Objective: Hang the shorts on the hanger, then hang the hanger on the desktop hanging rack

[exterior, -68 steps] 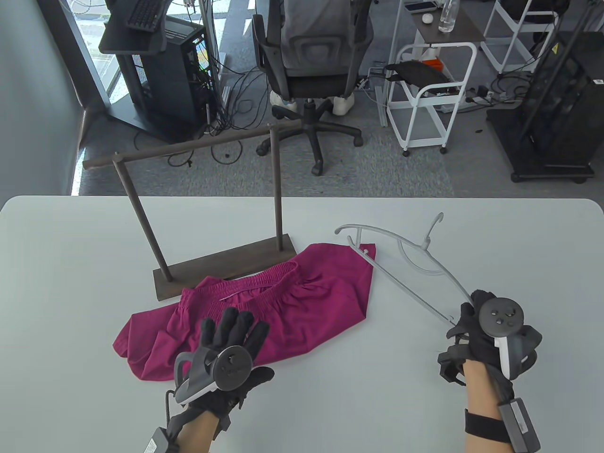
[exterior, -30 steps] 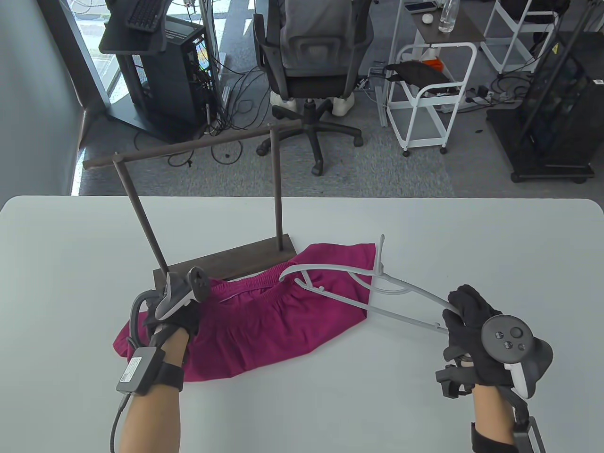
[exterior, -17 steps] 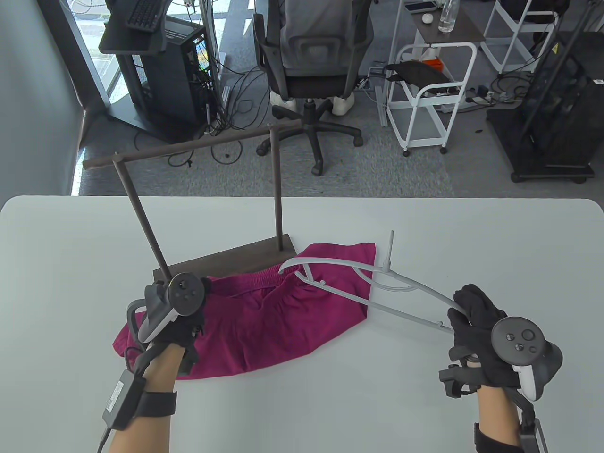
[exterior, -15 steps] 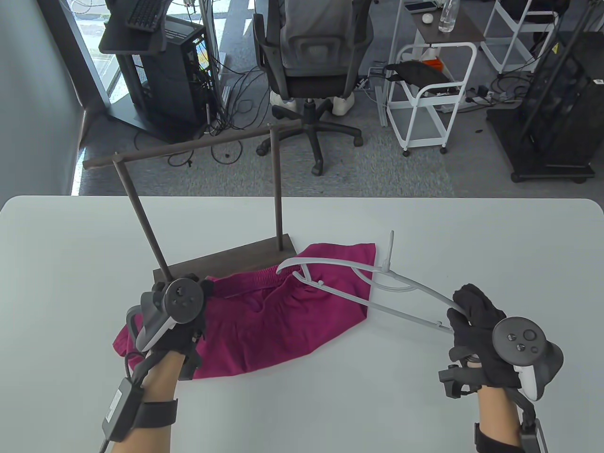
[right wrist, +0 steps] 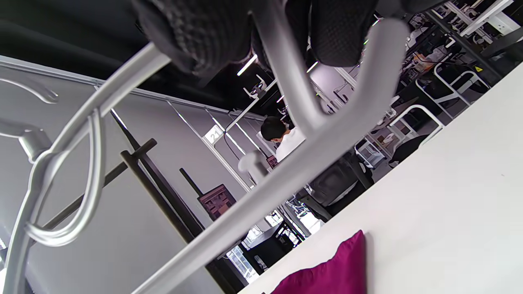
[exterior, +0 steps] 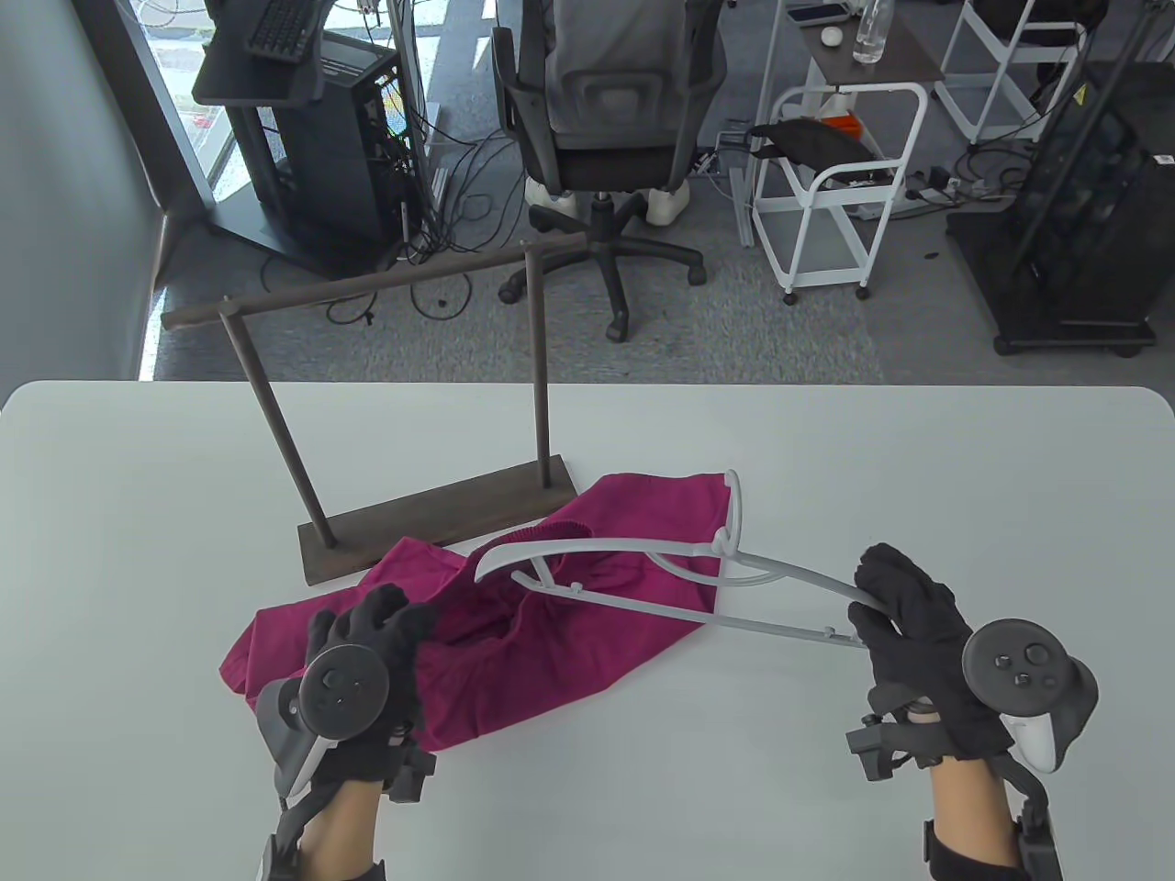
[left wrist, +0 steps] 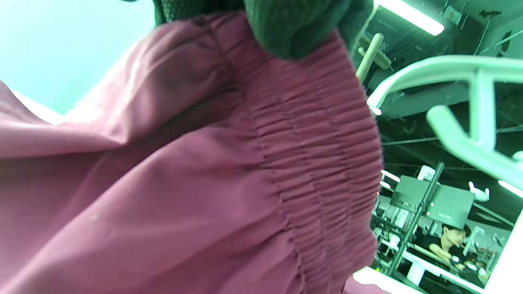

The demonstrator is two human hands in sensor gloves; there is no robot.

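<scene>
Magenta shorts lie on the white table in front of the dark rack. My left hand pinches their elastic waistband and holds it lifted at the left. My right hand grips the right end of a grey plastic hanger, which is held above the shorts with its left tip near the raised waistband. The hanger's hook points away from me. In the right wrist view my gloved fingers wrap the hanger bars.
The rack's flat base sits just behind the shorts. Beyond the table's far edge stand an office chair, a white cart and a dark computer stand.
My left hand moved from the shorts' back-left edge toward me, pulling the waistband up. The right hand swung the hanger leftward and lower, over the shorts, its hook now tilted left.
</scene>
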